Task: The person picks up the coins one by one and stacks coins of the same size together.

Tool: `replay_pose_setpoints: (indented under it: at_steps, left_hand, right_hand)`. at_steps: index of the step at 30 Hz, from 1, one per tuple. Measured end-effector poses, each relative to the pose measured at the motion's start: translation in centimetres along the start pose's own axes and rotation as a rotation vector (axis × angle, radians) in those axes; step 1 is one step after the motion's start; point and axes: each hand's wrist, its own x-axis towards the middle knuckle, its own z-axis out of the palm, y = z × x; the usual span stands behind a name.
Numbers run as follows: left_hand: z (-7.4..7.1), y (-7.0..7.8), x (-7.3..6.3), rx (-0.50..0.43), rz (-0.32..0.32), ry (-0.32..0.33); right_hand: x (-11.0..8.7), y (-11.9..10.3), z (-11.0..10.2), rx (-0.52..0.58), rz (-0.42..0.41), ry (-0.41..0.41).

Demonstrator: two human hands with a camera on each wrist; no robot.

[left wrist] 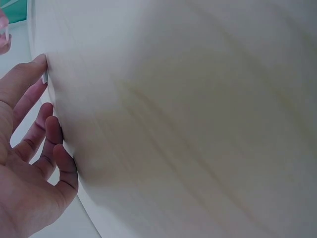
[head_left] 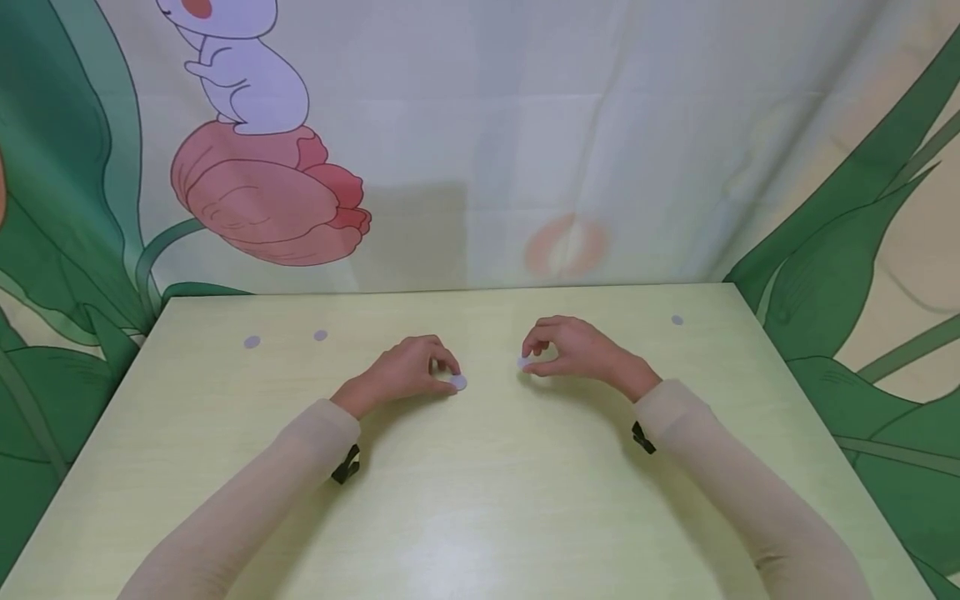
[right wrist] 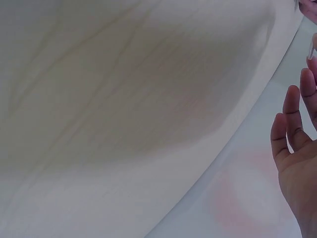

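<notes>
Tabletop (head_left: 480, 500), pale yellow-green. Left hand (head_left: 401, 367): narrow pinch, thumb and index finger on a pale lilac disc (head_left: 458, 382). Right hand (head_left: 581, 348): likewise narrow, thumb and fingertip pinching a second disc (head_left: 522, 363), near the first but apart. Three loose discs (head_left: 252, 342) lie toward far edge, two left, one right.

The left disc (head_left: 458, 382) is small, round, thin and pale lilac, pinched between thumb and finger of the left hand (head_left: 405, 368); the left wrist view shows it edge-on. The right disc (head_left: 523, 363), similarly pale, is pinched by the right hand (head_left: 576, 347), its outline partly covered. They stand near each other without touching, over the counter's (head_left: 487, 467) far half; contact with its surface is unclear.
</notes>
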Motion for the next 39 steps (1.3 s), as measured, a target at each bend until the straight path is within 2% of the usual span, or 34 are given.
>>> replay_pose_setpoints:
  at_steps: [18,25,39]
  left_hand:
    - [0.2,-0.1,0.3,0.024,0.003,0.021]
    - [0.2,-0.1,0.3,0.020,-0.005,0.023]
    - [0.2,-0.2,0.3,0.027,0.007,0.014]
  right_hand:
    - [1.9,-1.3,1.5,-0.053,-0.033,-0.031]
    - [2.6,-1.3,2.2,-0.090,-0.011,-0.066]
    - [3.4,-1.8,3.1,-0.163,-0.027,-0.097]
